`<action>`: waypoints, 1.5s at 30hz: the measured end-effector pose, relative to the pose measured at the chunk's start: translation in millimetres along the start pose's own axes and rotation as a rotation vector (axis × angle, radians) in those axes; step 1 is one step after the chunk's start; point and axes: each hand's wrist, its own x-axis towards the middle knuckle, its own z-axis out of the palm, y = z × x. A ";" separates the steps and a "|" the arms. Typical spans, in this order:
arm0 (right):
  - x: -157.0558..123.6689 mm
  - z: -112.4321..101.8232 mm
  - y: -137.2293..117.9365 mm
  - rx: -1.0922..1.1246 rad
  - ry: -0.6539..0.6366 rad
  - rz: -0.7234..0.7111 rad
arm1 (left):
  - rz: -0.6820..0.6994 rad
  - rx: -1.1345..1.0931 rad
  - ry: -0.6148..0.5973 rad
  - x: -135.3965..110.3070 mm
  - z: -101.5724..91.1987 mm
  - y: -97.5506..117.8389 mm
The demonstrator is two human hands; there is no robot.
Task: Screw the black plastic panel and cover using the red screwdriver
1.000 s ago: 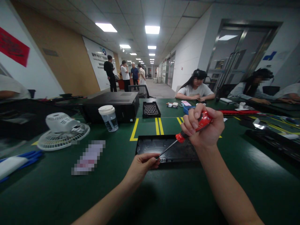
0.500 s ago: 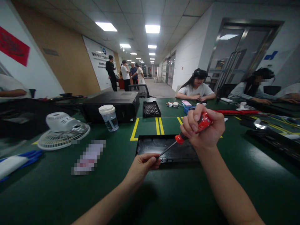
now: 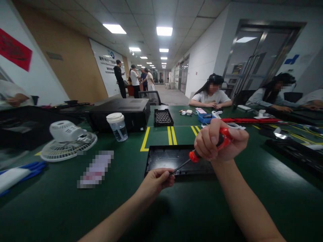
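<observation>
My right hand [image 3: 219,143] is wrapped round the red and black handle of a screwdriver [image 3: 193,156], whose shaft slants down to the left. At its tip, my left hand [image 3: 157,179] pinches with thumb and fingers; whether it grips the tip itself or a tiny part there is too small to tell. Beneath both hands a shallow black rectangular panel with raised edges [image 3: 161,158] lies on the green table. The left fingers are over its near edge, and my right hand and forearm cover its right end.
Left of the panel are a lidded cup [image 3: 118,126], a white fan [image 3: 67,141] and blue-white gloves [image 3: 21,174]. Behind stand a black case [image 3: 118,112], a black tray [image 3: 163,117] and a blue box [image 3: 205,118]. A person [image 3: 212,95] sits across the table.
My right hand has moved slightly right and down, tilting the screwdriver flatter. The left hand has shifted a little down, with its pinch still at the tip.
</observation>
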 end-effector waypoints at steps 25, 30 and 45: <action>2.5 -6.1 0.4 -0.043 0.088 -0.007 | 0.325 1.255 0.232 4.4 -58.6 47.7; 4.3 -8.6 3.3 -0.067 0.119 0.015 | 0.216 1.452 0.180 8.2 -81.6 42.8; 6.4 -18.2 30.4 -0.008 0.106 0.029 | 0.191 1.534 0.080 18.0 -77.5 28.8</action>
